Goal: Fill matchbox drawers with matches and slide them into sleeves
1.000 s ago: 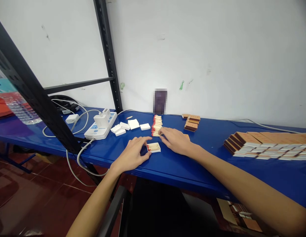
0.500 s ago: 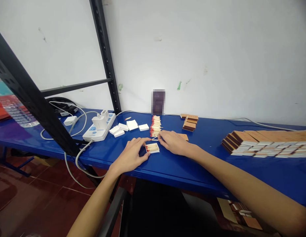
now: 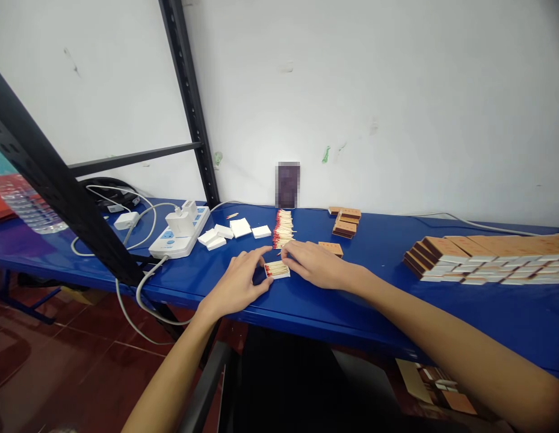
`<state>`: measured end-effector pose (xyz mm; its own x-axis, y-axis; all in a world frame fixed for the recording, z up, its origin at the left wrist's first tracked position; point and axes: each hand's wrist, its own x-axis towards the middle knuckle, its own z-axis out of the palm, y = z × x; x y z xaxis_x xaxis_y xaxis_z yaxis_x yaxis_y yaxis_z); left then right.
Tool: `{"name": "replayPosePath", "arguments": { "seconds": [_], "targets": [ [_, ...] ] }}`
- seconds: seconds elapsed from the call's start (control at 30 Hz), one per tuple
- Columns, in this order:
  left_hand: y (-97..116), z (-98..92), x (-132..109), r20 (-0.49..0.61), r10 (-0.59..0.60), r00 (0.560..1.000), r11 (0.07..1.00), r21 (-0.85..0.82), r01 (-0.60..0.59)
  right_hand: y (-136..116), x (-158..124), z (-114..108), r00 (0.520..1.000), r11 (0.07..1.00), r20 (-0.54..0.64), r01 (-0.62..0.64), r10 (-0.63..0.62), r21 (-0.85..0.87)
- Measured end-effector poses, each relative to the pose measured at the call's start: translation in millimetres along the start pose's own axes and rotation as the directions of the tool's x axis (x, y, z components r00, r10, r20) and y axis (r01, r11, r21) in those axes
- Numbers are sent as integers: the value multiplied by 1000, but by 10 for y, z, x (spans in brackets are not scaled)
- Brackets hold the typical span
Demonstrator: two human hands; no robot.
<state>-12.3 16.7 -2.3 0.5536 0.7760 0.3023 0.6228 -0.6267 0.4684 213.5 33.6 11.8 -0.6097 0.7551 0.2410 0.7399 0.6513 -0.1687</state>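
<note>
A small white matchbox tray (image 3: pixel 283 276) lies on the blue table, holding a layer of red-tipped matches (image 3: pixel 274 268). My left hand (image 3: pixel 243 279) is curved around the tray's left end, thumb at the near side and forefinger at the far corner. At the tray's far right corner, my right hand (image 3: pixel 313 263) has its fingers pinched on matches, whose tips are mostly hidden by the fingers. Just beyond both hands is a long pile of loose matches (image 3: pixel 283 230), red heads pointing left. A brown matchbox cover (image 3: pixel 332 248) lies behind my right hand.
White trays (image 3: pixel 240 227) lie left of the pile, near a power strip (image 3: pixel 180 237) with cables. Brown matchbox covers (image 3: pixel 346 227) sit behind on the right. Stacked matchboxes (image 3: pixel 487 258) line the far right. A black shelf post (image 3: pixel 76 186) crosses the left side.
My right hand has moved slightly left and nearer, bringing matches from beside the pile to the tray. My left hand has stayed at the tray.
</note>
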Motion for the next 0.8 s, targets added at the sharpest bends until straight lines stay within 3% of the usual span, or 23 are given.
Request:
{"name": "replayPosePath", "arguments": {
  "seconds": [0.13,0.37,0.63,0.8],
  "targets": [
    [-4,6,-2,-4,-1,1000,1000,3,1,80,39,18,989,985,-32,-148,146,-93],
    [-2,1,0,-1,-2,1000,1000,8,2,164,100,89,966,936,-15,-253,257,-244],
    [-2,5,2,1,3,1000,1000,9,-3,127,115,67,994,968,12,-106,112,-229],
    [-5,8,3,-5,7,1000,1000,10,-7,185,139,86,996,977,26,-77,84,-200]
  ]
}}
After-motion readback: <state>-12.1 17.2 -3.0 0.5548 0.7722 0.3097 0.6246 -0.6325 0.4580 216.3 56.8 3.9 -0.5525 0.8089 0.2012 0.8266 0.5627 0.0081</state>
